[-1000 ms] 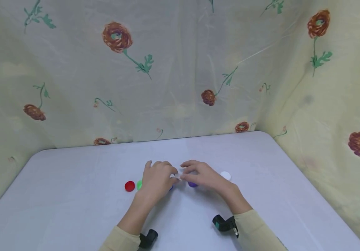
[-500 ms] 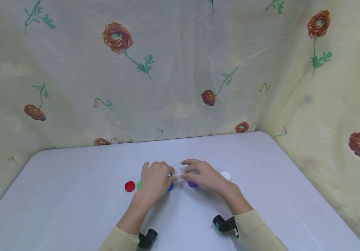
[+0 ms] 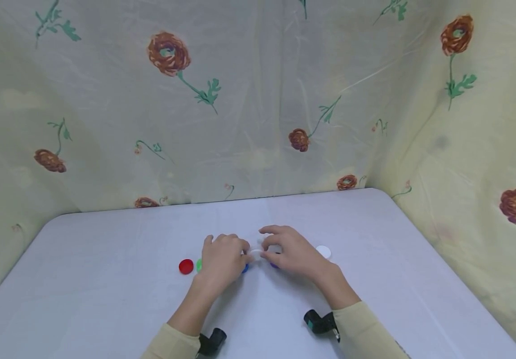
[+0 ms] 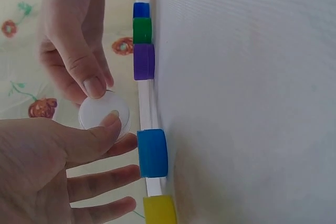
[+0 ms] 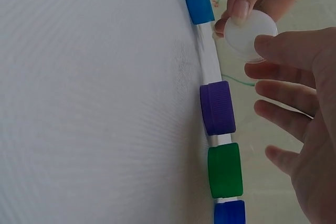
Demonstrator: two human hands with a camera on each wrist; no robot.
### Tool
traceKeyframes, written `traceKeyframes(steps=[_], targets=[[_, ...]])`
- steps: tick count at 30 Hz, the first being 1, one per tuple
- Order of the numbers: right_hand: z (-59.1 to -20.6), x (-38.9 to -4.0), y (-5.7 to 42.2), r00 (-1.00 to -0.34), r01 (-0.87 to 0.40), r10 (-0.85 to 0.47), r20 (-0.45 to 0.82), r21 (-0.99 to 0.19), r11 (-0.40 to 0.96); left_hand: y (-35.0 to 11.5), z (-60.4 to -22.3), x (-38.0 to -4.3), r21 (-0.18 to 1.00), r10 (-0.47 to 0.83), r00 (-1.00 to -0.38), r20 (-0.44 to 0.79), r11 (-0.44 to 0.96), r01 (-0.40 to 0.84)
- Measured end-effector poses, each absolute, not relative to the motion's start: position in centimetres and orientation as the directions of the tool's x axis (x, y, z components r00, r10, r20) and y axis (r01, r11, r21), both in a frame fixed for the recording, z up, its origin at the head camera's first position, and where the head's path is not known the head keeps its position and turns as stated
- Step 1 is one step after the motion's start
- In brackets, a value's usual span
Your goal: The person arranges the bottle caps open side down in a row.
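Both hands pinch one white bottle cap [image 4: 103, 108] between thumb and fingers, from opposite sides. In the head view my left hand [image 3: 223, 258] and right hand [image 3: 295, 252] meet over the table's middle, and the cap shows as a thin pale edge between them. The right wrist view shows its smooth round face [image 5: 251, 29] with both thumbs on it; the other fingers of the right hand spread loosely. Below the left hand are a light blue cap [image 4: 153, 153] and a yellow cap [image 4: 160, 210]. A purple cap [image 5: 218, 108] stands below the right hand.
At the left of the row lie a red cap [image 3: 186, 266] and a light green cap [image 3: 199, 265], partly covered by the left hand. Right of the purple one are a dark green cap [image 5: 226, 170] and a dark blue cap [image 5: 230, 212]. A white disc [image 3: 323, 251] lies behind the right wrist.
The white cap has tilted between the fingers, its face and then its edge showing. The left hand has lowered slightly, and the right hand's fingers have shifted a little. The caps on the table stay put.
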State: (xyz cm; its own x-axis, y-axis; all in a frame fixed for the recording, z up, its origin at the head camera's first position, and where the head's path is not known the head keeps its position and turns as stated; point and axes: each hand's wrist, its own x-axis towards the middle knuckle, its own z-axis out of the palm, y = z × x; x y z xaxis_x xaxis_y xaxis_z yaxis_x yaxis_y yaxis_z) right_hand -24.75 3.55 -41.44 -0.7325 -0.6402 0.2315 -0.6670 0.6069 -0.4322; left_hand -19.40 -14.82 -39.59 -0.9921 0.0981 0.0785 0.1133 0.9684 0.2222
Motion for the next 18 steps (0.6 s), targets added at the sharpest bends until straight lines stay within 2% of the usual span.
traceKeyframes(steps=[18], targets=[[-40.97, -24.29, 3.34, -0.829, -0.520, -0.546, 0.120, -0.523, 0.675, -14.61, -39.50, -19.33, 0.262, 0.097, -0.991, 0.097, 0.958, 0.119]])
